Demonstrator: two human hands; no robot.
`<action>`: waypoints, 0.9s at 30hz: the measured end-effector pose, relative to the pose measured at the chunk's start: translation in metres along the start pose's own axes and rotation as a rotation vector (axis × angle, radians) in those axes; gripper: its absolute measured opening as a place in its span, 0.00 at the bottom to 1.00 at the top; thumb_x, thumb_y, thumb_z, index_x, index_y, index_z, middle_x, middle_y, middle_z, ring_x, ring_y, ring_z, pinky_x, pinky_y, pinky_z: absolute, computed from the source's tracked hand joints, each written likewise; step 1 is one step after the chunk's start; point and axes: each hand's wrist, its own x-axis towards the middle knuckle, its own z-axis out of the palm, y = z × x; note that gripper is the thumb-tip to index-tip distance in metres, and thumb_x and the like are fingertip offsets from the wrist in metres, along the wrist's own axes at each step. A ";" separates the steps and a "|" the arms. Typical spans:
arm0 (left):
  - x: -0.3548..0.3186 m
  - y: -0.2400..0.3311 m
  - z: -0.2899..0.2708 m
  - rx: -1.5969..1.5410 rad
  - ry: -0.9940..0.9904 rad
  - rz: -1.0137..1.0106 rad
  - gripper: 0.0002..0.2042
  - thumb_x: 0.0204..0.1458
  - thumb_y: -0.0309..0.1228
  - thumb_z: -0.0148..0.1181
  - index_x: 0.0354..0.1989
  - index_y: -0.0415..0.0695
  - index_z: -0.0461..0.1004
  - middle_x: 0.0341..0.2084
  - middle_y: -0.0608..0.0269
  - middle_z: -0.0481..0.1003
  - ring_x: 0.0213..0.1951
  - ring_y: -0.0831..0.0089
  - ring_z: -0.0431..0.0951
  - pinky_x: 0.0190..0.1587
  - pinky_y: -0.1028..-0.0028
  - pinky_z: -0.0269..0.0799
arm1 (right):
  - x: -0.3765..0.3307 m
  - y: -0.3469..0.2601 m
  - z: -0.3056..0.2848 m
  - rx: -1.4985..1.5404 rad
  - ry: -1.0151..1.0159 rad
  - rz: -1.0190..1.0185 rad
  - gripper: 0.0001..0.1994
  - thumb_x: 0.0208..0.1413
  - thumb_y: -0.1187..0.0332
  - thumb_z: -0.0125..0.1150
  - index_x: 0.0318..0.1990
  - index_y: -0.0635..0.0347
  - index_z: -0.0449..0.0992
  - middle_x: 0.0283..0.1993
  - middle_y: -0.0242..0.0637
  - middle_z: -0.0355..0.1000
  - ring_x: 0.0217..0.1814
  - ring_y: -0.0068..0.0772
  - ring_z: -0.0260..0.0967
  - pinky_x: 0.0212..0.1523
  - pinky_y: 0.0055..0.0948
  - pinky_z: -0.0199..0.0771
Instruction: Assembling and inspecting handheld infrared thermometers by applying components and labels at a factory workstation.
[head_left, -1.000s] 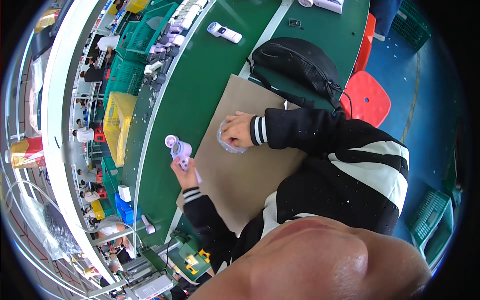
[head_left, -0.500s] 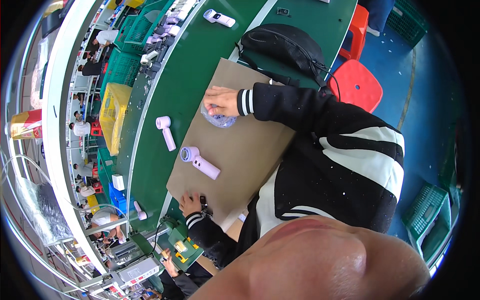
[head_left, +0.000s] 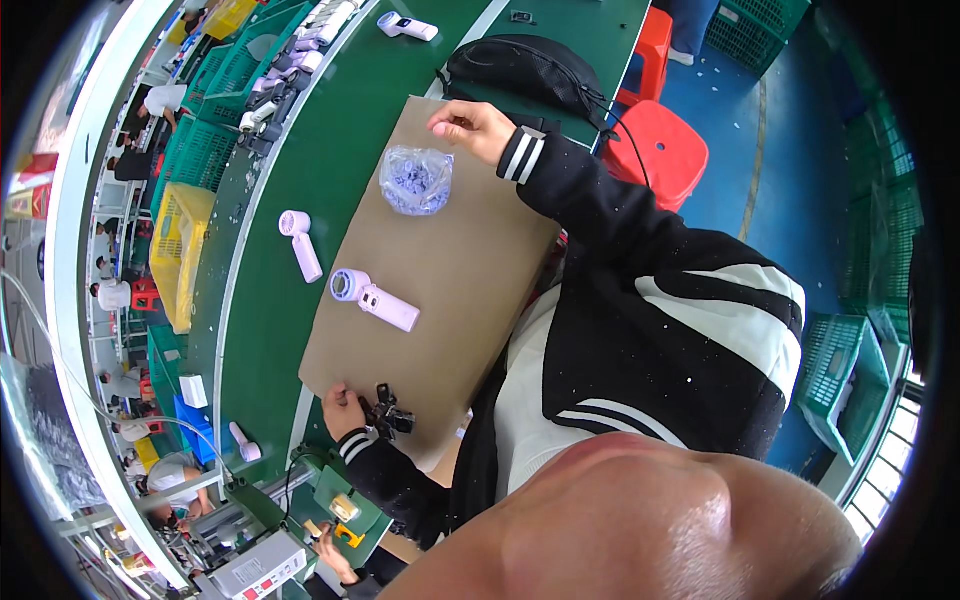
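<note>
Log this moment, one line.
right hand: near clear bag of purple pieces; left hand: beside black parts; lavender handheld fan: on brown sheet

A red stool [head_left: 657,150] stands on the blue floor [head_left: 732,135].

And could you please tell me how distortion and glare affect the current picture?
In the head view, the green table's long edge bows and the corners go black; also in the head view, the white beam looks washed out, the clear bag shows whitish glints, and small background details are hard to make out.
</note>
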 end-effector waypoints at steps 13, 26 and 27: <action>-0.018 0.079 -0.018 -0.624 0.429 0.018 0.17 0.51 0.23 0.51 0.51 0.37 0.68 0.40 0.52 0.75 0.38 0.67 0.76 0.43 0.75 0.71 | -0.040 -0.042 0.131 0.561 -0.640 0.152 0.05 0.54 0.78 0.56 0.38 0.61 0.72 0.31 0.31 0.68 0.29 0.19 0.63 0.31 0.17 0.69; -0.009 0.138 0.083 -1.246 0.277 -0.159 0.17 0.50 0.17 0.50 0.50 0.39 0.68 0.35 0.57 0.76 0.32 0.76 0.74 0.35 0.82 0.69 | -0.051 0.016 0.181 0.675 -0.859 0.548 0.08 0.55 0.78 0.52 0.42 0.60 0.71 0.29 0.34 0.69 0.25 0.22 0.66 0.27 0.19 0.70; -0.006 0.138 0.083 -1.292 0.232 -0.163 0.16 0.50 0.17 0.50 0.49 0.39 0.69 0.35 0.57 0.76 0.32 0.76 0.74 0.35 0.83 0.69 | -0.049 0.016 0.182 0.676 -0.845 0.551 0.08 0.55 0.78 0.52 0.42 0.59 0.71 0.29 0.34 0.69 0.24 0.22 0.66 0.26 0.19 0.70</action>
